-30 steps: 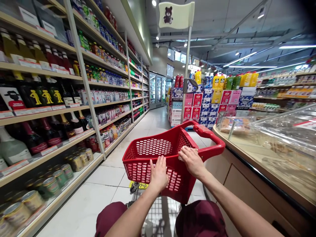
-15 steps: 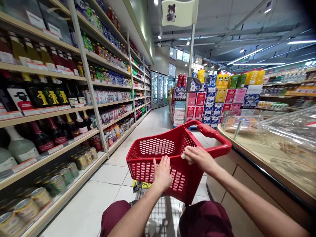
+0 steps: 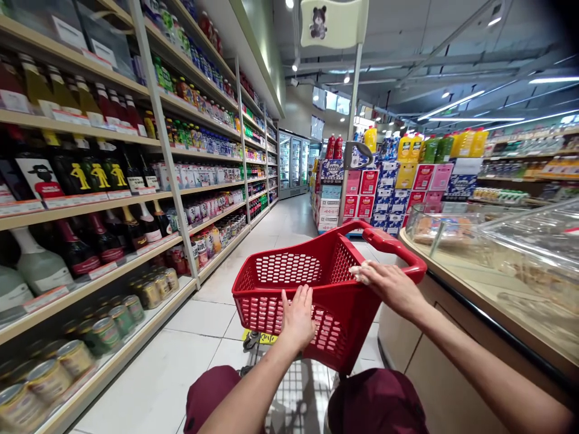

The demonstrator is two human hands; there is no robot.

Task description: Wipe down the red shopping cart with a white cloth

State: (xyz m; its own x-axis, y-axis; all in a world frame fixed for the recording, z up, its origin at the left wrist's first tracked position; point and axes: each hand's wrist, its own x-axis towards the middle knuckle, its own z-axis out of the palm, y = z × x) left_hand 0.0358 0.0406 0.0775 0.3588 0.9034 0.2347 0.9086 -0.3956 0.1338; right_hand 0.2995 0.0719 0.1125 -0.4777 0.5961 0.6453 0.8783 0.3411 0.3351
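Observation:
A red plastic shopping cart [image 3: 266, 294] with perforated sides stands right in front of me, its red handle [image 3: 398, 248] to the right. My left hand [image 3: 298, 316] lies flat against the near side, fingers stretched up to the rim; thumb and fingers grip nothing. Over the rim near the handle end is my right hand [image 3: 391, 286], pressing a crumpled white wipe [image 3: 360, 273] under its fingertips. The wipe is mostly covered by the fingers, so whether it is cloth or paper cannot be told. The visible basket interior shows red walls.
On the left, tall shelves [image 3: 99, 199] carry bottles and cans. A glass-topped display counter [image 3: 456, 265] stands close on my right. Stacked drink cartons [image 3: 366, 199] rise beyond the cart, beside a pole with a bear sign [image 3: 337, 24]. Glass-door fridges [image 3: 294, 160] line the back.
My right hand has slid right along the cart's rim toward the handle, carrying the white wipe. The left hand stays in place on the cart's side.

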